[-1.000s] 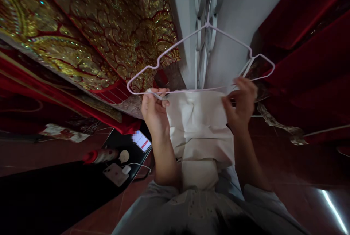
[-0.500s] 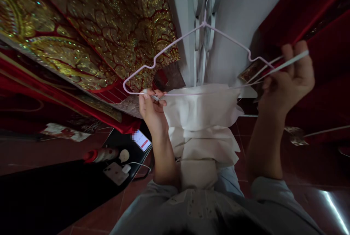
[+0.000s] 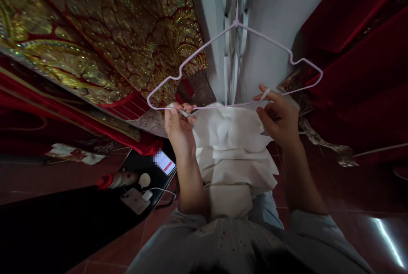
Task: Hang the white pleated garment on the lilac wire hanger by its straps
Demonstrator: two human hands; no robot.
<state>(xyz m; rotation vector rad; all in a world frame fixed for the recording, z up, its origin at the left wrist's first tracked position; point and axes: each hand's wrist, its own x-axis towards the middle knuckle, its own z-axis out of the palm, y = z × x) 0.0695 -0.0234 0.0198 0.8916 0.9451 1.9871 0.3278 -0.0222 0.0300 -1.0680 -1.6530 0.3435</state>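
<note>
A pale pink wire hanger point(image 3: 204, 48) hangs by its hook in front of a white wall. A cream white garment point(image 3: 234, 150) drapes from its lower bar down toward my lap. My left hand point(image 3: 179, 127) is closed, pinching a white strap against the left end of the bar. My right hand point(image 3: 280, 116) is closed on the garment's other white strap, near the right end of the bar, with the strap running over its index finger.
Red cloth with gold embroidery point(image 3: 105, 40) hangs at the left, dark red velvet point(image 3: 360, 52) at the right. A black surface point(image 3: 63, 218) at lower left carries a lit phone point(image 3: 165, 163), a second phone with a white charger point(image 3: 135, 199) and a red-capped bottle point(image 3: 116, 179). The floor is red tile point(image 3: 350, 206).
My right hand, which had swung up and out to the right pulling a white strap, has come back down to the right end of the hanger bar. The left hand has stayed put.
</note>
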